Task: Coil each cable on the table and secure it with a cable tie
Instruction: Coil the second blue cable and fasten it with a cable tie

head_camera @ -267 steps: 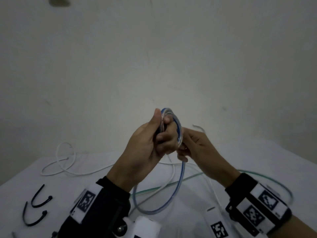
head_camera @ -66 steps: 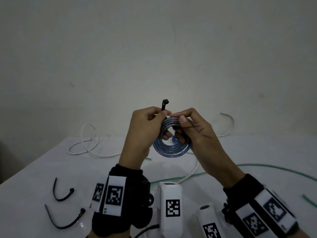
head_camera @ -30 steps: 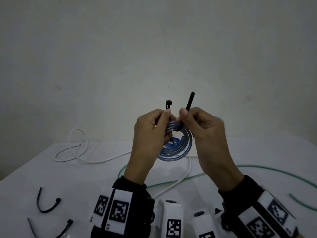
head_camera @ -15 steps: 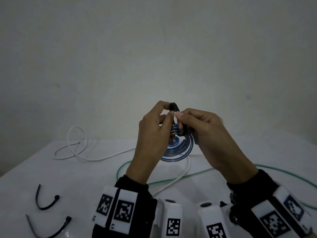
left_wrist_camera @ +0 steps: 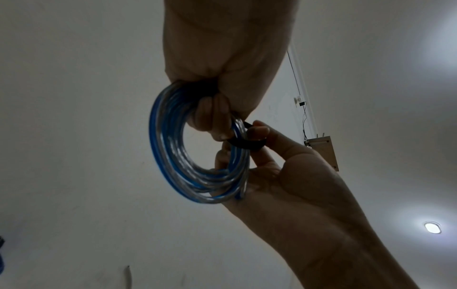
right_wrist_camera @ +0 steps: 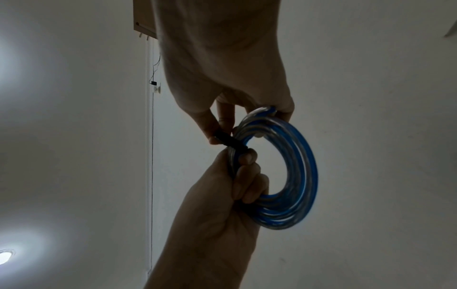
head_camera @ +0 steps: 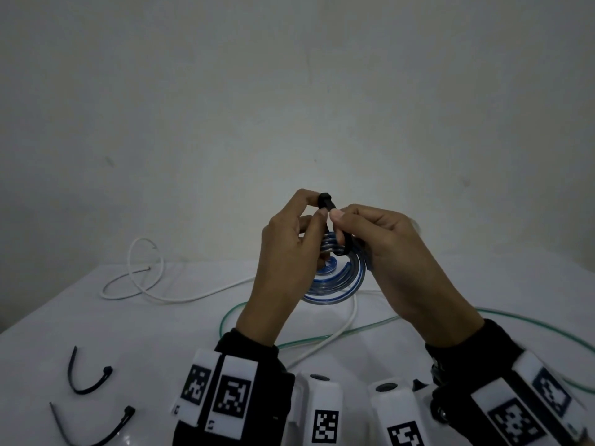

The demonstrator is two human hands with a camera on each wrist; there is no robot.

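The blue cable (head_camera: 335, 281) is wound into a flat coil and held up in the air between both hands, above the middle of the counter (head_camera: 167, 336). The left hand (head_camera: 283, 252) has its grip clamped on the coil's top edge, with thumb and forefinger pinching the head of a black cable tie (head_camera: 326, 202). The right hand (head_camera: 383, 252) pinches the strap of that tie where it loops around the bundled turns.

The cable looks light and springy, a smooth plastic jacket that would likely slide and spring open if the pinch loosened, so the best hold is right beside the tie, squeezing all turns together. The tie is thin and stiff enough to push through its head; whether the tail has entered the head I cannot tell, since the fingers cover the spot.

There is open room all around the raised hands. Below them a white cable (head_camera: 180, 294) trails loose to the far left and a green cable (head_camera: 531, 326) runs off to the right, both uncoiled. Two spare black ties (head_camera: 87, 378) lie near the left edge, well apart from the hands, within easy reach without crossing the loose cables.
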